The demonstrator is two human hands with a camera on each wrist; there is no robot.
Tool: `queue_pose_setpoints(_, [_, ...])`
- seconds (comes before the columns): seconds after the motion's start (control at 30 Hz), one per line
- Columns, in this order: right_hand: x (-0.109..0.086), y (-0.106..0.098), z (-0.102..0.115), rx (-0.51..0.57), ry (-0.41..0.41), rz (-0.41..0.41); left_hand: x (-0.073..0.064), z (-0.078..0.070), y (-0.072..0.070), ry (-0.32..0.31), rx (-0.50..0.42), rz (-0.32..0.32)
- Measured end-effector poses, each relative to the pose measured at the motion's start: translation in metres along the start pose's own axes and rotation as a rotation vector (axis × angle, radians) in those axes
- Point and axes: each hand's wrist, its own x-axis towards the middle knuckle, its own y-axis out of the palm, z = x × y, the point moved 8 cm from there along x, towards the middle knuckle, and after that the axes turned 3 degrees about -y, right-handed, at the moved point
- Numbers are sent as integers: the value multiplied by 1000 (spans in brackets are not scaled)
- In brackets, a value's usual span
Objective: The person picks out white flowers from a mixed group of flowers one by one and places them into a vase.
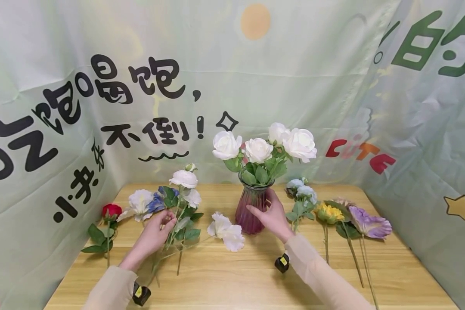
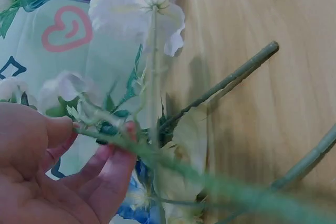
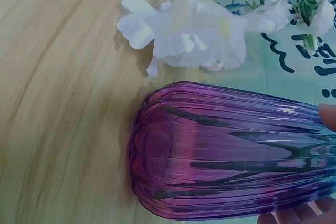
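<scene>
My left hand [image 1: 157, 232] pinches the green stem [image 2: 226, 184] of a white flower spray [image 1: 184, 179] between thumb and fingers. Two pale blooms and a small bud top this spray, standing upright over the table's left half. With my right hand [image 1: 272, 216] I grip a ribbed purple glass vase [image 1: 249, 212] from its right side, thumb across the front. Several white roses [image 1: 258, 150] with green leaves stand in the vase. Their dark stems [image 3: 252, 165] show through the glass in the right wrist view. A loose white flower [image 1: 227, 231] lies between my hands, left of the vase.
On the wooden table [image 1: 232, 284], a red rose [image 1: 111, 211], a white ruffled flower [image 1: 138, 203] and a blue flower [image 1: 160, 199] lie at left. Light blue flowers [image 1: 305, 193], a yellow flower [image 1: 329, 212] and a purple flower [image 1: 370, 222] lie at right. A printed cloth [image 1: 201, 38] hangs behind.
</scene>
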Motion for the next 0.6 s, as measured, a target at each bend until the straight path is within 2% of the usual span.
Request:
queue_pose_setpoints(0.23, [0,1,-1,-3,4,-4,2,15,14,-101,-95,87])
queue_pose_setpoints(0.43, [0,1,-3,-12,-3,-8,4,28,30,-146,-141,173])
queue_pose_setpoints(0.53, [0,1,-2,-25,-15,-13,6,34,33,-151,-137,172])
queue_pose_setpoints(0.6, [0,1,-1,-25,-24,-14,8,37,30,-142,-101,144])
